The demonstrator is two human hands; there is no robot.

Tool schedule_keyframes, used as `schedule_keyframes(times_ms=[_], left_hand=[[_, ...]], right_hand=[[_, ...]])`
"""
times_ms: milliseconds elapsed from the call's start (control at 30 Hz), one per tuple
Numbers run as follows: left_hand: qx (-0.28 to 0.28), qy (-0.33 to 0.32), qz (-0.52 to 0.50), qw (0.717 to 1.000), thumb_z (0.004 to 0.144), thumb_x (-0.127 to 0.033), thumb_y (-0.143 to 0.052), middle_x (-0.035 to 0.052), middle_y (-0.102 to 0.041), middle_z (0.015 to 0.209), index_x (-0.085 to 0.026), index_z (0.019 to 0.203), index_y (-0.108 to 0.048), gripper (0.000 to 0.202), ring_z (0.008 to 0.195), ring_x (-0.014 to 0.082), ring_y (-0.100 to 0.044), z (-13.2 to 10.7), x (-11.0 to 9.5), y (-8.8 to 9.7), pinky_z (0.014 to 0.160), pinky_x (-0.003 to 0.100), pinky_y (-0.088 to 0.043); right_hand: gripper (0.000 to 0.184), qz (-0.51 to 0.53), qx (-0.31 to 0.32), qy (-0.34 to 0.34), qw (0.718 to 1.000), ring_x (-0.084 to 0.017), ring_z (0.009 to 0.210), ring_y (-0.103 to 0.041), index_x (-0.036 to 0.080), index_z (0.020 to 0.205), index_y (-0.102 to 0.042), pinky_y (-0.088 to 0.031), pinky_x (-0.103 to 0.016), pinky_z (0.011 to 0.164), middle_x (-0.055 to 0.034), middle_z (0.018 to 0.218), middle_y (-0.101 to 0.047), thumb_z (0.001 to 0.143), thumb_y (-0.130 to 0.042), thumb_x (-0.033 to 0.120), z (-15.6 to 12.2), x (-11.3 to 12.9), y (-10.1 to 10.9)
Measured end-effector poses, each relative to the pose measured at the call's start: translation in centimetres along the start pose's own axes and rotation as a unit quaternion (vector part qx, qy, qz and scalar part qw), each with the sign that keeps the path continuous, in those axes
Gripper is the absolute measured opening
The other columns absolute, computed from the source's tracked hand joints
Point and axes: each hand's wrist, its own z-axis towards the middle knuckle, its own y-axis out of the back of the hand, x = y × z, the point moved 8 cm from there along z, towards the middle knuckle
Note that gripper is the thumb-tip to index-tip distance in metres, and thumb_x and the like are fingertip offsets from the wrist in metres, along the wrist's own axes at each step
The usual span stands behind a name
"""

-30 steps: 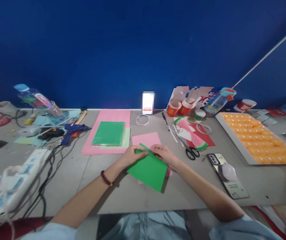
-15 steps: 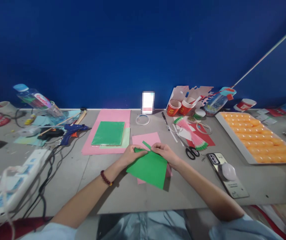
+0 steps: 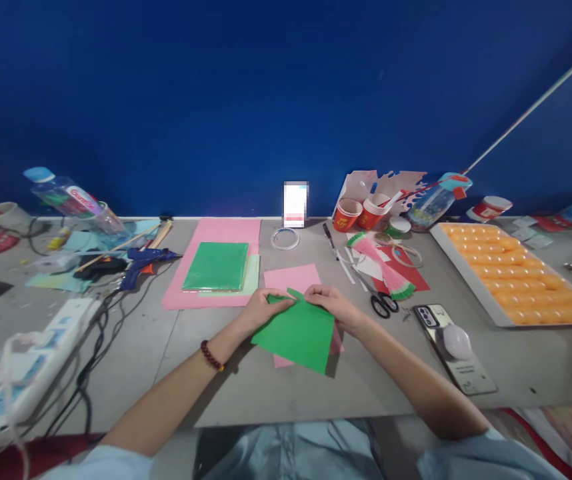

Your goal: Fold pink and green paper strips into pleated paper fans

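Observation:
Between my two hands is a sheet of green paper (image 3: 296, 333), tilted over the grey table. My left hand (image 3: 268, 308) pinches its upper left edge, thumb on top. On the upper right edge my right hand (image 3: 330, 303) has its thumb and fingers closed on the same sheet. A small green flap sticks up between the fingertips at the top edge. Beneath lies pink paper (image 3: 293, 275), showing behind the hands and at the lower edges. A pair of black-handled scissors (image 3: 384, 305) lies to the right of my right hand.
A packet of green paper (image 3: 216, 267) rests on pink sheets at the left, beside a blue glue gun (image 3: 146, 263). Right of the scissors is a phone (image 3: 456, 350); farther right stands a tray of orange balls (image 3: 521, 277). Red paper cups (image 3: 349, 215) stand at the back.
The green flap at the top edge stands out less between my fingertips. My right hand has shifted very slightly to the right; the sheet stays nearly in place.

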Motion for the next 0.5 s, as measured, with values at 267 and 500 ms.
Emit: schedule_keyframes(times_ms=[267, 500], left_hand=[[-0.02, 0.019, -0.017, 0.999, 0.066, -0.042, -0.071, 0.0045, -0.072, 0.08, -0.015, 0.076, -0.073, 0.029, 0.075, 0.019, -0.063, -0.13, 0.32, 0.18, 0.068, 0.025, -0.046], [-0.032, 0.031, -0.03, 0.999, 0.062, -0.043, -0.073, 0.0038, -0.07, 0.072, -0.014, 0.07, -0.071, 0.03, 0.067, 0.0169, -0.06, -0.14, 0.53, 0.28, 0.062, 0.025, -0.043]], right_hand=[[0.031, 0.008, -0.015, 0.024, 1.0, -0.007, 0.05, -0.036, 0.017, 0.066, -0.059, -0.022, -0.023, 0.05, 0.0059, 0.054, -0.047, 0.059, -0.074, 0.043, -0.14, 0.98, 0.44], [0.024, -0.028, 0.029, -0.012, 0.999, -0.008, 0.05, -0.034, 0.016, 0.061, -0.057, -0.02, -0.024, 0.05, 0.0059, 0.051, -0.043, 0.063, -0.068, 0.038, -0.23, 0.44, -0.15]])
